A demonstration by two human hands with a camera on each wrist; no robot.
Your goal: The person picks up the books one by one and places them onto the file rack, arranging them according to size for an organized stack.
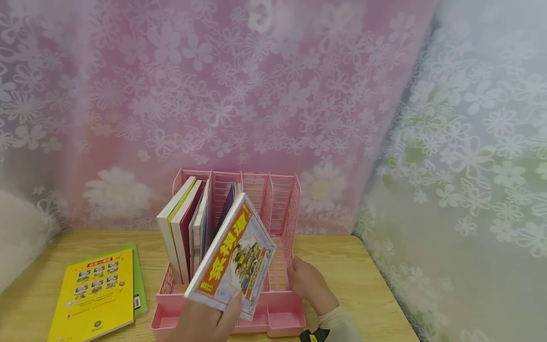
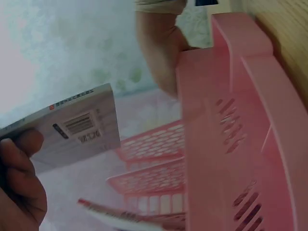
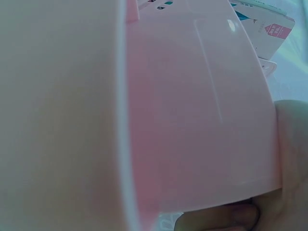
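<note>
From where I'm standing, the left hand (image 1: 205,320) is grasping a thin, glossy paperback (image 1: 248,261), thumb lying over the front cover and fingers curling behind it. The book is tilting in the air in front of the middle slots of a pink plastic organizer (image 1: 285,327); its white cover is showing a red title band with yellow characters, its pale back a printed barcode (image 2: 80,123).

The right hand (image 1: 312,285) is gripping the organizer's right side, thumb and fingers wrapping the smooth panel edge; a dark watch (image 1: 315,336) is sitting at that wrist, by a pale sleeve (image 1: 342,325).

The organizer is standing on a wood-grain table (image 1: 354,285), perforated dividers rising at the back, shallow smooth-walled trays running along the front. Upright books (image 1: 181,232) are leaning in its leftmost slot, spines and page edges facing out. Off to the left, a yellow book (image 1: 100,308) is lying flat, partly covering a green book (image 1: 138,280). Behind, a pink curtain (image 1: 256,95) is hanging, patterned with white flowers.
</note>
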